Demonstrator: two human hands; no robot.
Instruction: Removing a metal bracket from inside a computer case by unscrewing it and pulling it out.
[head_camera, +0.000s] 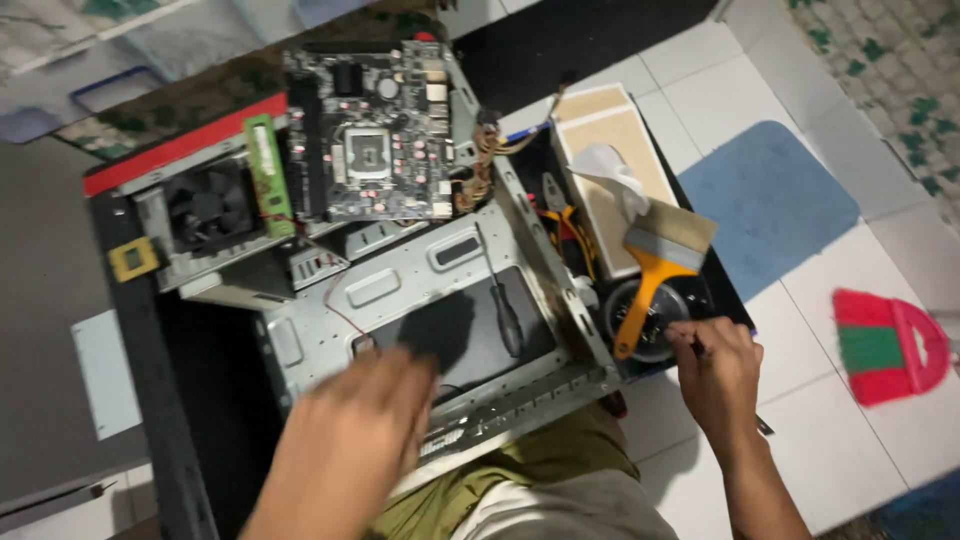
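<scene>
We take the round black fan (648, 312) as the thing in hand. It lies just beyond our right hand (715, 372), on the black strip beside the open metal computer case (400, 290). The right fingertips (690, 335) pinch something thin and dark at the fan's near rim; we cannot tell what it is, and it may be a small tool whose tail shows below the wrist. So the right grip is closed in a pinch and touching the fan's edge.

An orange-handled brush (655, 270) lies across the fan, its bristle head pointing away from the grip. To work here well, we judge the brush handle should be kept from rolling, and the pinch kept low at the rim.

Our left hand (350, 450) is blurred over the near edge of the case floor, fingers spread and holding nothing that we can see. 1 black screwdriver (505, 310) lies in the case just beyond it, between the 2 hands.

Farther out: the motherboard (375, 135), a green memory stick (268, 175), and a tissue box (610, 170) beyond the brush.
</scene>
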